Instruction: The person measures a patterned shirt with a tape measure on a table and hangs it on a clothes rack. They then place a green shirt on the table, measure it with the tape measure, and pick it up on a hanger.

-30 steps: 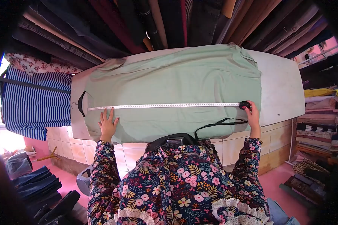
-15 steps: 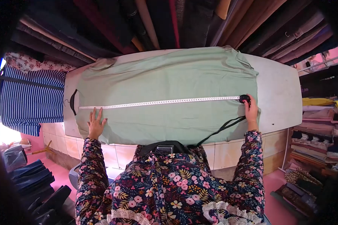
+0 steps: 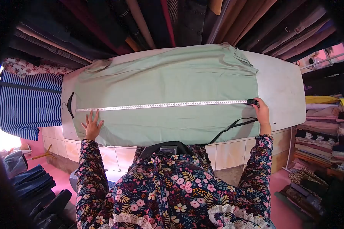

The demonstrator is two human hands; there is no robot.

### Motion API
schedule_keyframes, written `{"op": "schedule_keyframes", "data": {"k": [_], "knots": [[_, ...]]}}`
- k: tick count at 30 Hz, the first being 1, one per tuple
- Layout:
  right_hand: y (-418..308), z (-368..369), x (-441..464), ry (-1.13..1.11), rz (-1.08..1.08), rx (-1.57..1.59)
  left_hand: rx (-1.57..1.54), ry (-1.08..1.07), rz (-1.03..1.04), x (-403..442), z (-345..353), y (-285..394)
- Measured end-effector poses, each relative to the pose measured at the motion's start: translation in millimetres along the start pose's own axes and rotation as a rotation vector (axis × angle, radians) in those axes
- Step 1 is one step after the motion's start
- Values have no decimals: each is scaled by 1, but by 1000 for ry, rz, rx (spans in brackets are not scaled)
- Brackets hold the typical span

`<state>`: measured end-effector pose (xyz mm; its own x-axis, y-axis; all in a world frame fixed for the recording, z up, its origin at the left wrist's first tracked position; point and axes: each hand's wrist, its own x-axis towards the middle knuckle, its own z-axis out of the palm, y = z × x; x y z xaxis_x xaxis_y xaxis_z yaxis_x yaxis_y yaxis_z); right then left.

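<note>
A light green garment [image 3: 168, 86] lies spread on a white table, with creases along its far side. The white tape [image 3: 160, 105] of a measure runs lengthwise across it, nearly straight. My left hand [image 3: 91, 126] rests on the cloth with its fingers spread, the fingertips touching the tape near its left end. At the garment's right edge, my right hand [image 3: 263, 116] grips the black tape measure case [image 3: 252, 102]. A black strap [image 3: 227, 128] trails over the near right part of the cloth. A black hanger [image 3: 71, 105] sits at the neck end.
Bare white tabletop [image 3: 281, 87] shows to the right. Hanging clothes [image 3: 149, 24] line the far side. A striped garment [image 3: 30, 99] hangs at the left. Folded fabrics [image 3: 319, 129] are stacked on the right, and dark trousers [image 3: 32, 183] are at the lower left.
My right hand has moved right with the tape measure case, reaching the garment's right edge and drawing out more tape. The left hand stays on the cloth. The view has shifted slightly.
</note>
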<state>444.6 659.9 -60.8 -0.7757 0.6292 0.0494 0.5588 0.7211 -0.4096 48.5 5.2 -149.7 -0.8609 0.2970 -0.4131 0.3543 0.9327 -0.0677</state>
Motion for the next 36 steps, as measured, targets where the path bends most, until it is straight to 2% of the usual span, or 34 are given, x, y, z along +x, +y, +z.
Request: {"op": "schedule_keyframes", "data": {"k": [13,30,32,36], "knots": [[32,-38,11,-76,172,-195,13,-5,-1,0,-1,0],[68,-40,15,-101,110,80,-95,-26,18,0,-1,-8],[69,-41,17,-157,225,166,-99,-25,20,1,1,-9],[72,-42,20,-187,238,178,-122,-30,24,0,-1,-8]]}}
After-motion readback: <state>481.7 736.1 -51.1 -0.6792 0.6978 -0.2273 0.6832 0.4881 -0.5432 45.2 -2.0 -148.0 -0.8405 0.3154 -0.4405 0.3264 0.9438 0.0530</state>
